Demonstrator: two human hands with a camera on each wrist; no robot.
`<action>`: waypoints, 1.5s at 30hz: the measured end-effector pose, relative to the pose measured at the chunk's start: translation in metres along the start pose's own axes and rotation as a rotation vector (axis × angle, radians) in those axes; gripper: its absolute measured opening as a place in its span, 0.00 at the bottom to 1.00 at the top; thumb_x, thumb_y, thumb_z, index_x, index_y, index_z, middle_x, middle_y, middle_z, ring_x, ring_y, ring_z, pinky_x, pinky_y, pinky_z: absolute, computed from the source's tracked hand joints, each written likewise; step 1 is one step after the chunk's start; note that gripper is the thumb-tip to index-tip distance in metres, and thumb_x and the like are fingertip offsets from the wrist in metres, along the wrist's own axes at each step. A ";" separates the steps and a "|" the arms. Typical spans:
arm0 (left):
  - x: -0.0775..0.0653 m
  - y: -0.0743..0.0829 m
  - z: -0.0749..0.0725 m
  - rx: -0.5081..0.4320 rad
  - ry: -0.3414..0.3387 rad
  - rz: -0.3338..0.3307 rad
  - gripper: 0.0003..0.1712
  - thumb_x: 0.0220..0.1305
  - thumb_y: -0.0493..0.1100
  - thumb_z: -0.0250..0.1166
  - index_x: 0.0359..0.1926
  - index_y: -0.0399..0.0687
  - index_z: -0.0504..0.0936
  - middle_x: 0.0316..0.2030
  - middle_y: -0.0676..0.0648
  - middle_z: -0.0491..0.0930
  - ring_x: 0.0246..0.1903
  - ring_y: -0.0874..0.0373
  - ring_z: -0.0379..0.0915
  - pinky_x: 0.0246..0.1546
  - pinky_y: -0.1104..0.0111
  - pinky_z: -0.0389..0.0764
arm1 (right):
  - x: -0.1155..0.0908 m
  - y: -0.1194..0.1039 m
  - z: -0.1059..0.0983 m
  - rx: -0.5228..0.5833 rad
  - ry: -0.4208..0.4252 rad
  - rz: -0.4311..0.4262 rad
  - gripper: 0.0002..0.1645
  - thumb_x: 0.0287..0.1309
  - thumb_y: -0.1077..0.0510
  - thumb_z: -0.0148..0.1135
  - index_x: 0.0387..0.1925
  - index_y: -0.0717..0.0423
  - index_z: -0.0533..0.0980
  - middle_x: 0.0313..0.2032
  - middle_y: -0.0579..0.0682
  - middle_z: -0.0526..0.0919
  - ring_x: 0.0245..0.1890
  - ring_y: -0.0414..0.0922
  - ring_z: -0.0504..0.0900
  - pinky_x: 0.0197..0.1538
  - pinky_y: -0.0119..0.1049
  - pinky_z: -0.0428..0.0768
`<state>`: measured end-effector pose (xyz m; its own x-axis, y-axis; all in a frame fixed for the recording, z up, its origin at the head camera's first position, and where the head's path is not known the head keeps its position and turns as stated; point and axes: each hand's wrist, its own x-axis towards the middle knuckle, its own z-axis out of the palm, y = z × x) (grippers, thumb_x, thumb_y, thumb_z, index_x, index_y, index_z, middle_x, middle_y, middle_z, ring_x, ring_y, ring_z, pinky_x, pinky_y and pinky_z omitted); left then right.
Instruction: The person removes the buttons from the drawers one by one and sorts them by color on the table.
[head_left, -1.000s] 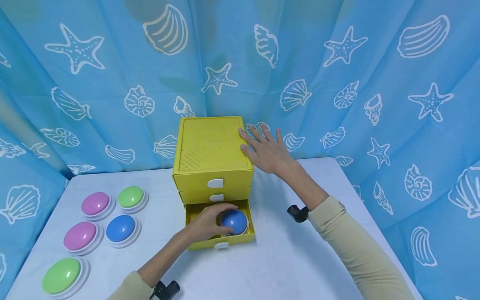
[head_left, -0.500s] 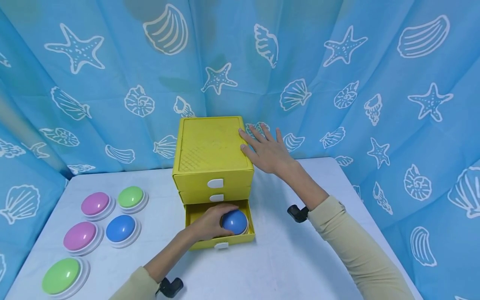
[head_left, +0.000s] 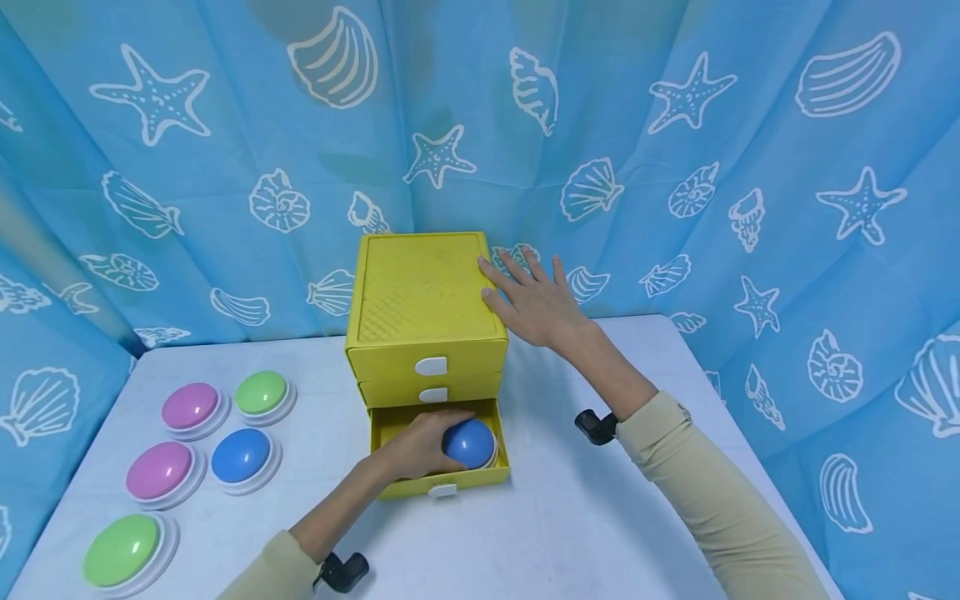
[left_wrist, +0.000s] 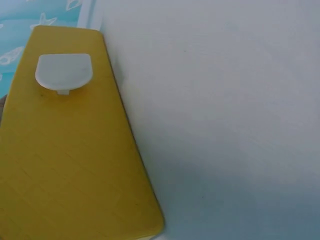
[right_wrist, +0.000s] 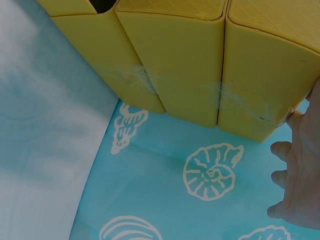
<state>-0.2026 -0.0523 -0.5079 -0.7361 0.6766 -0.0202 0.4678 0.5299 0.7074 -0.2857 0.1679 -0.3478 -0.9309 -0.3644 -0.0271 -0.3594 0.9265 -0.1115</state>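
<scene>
My left hand (head_left: 416, 446) reaches into the pulled-out bottom drawer (head_left: 471, 478) of a yellow three-drawer cabinet (head_left: 423, 292). Its thumb and fingers curl around a blue domed push button (head_left: 469, 443) with a white base, at the drawer's right side. The fingers' far side is partly hidden. In the left wrist view, the drawer front (left_wrist: 70, 150) and its white handle (left_wrist: 64, 70) fill the left. My right hand (head_left: 534, 308), fingers spread and straight, touches the cabinet's right top edge. The right wrist view shows the same hand (right_wrist: 305, 170) beside the cabinet's side wall (right_wrist: 175, 65).
Several push buttons stand on the white table at the left: a blue one (head_left: 241, 457), pink ones (head_left: 191, 407) and green ones (head_left: 122, 552). The two upper drawers (head_left: 427, 367) are closed. A blue shell-print curtain (head_left: 465, 100) hangs behind and on both sides.
Over the last second my left hand has moved slightly right and its thumb and fingers have closed in around the blue push button. The right hand and the cabinet stay still.
</scene>
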 end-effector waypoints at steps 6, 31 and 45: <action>-0.002 0.010 -0.008 0.015 0.017 0.007 0.43 0.55 0.45 0.78 0.69 0.38 0.70 0.64 0.42 0.73 0.60 0.49 0.71 0.61 0.51 0.74 | 0.001 0.002 0.000 0.003 0.008 0.000 0.37 0.76 0.33 0.25 0.80 0.35 0.42 0.79 0.48 0.40 0.77 0.54 0.30 0.73 0.62 0.29; -0.034 0.066 -0.055 -0.026 0.082 -0.007 0.46 0.51 0.47 0.80 0.69 0.40 0.70 0.64 0.44 0.73 0.61 0.49 0.69 0.59 0.51 0.76 | 0.000 0.000 0.001 -0.013 0.008 0.005 0.37 0.75 0.32 0.24 0.79 0.35 0.41 0.79 0.47 0.40 0.77 0.54 0.30 0.72 0.62 0.28; -0.094 0.048 -0.086 -0.067 0.129 -0.120 0.47 0.52 0.51 0.79 0.70 0.43 0.69 0.65 0.41 0.71 0.62 0.41 0.68 0.58 0.45 0.75 | 0.000 0.000 0.001 0.016 0.004 -0.001 0.37 0.75 0.32 0.24 0.79 0.34 0.41 0.79 0.47 0.40 0.77 0.53 0.29 0.72 0.62 0.27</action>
<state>-0.1528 -0.1346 -0.4114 -0.8434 0.5369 -0.0191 0.3424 0.5646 0.7510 -0.2852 0.1682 -0.3490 -0.9308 -0.3648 -0.0226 -0.3593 0.9245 -0.1276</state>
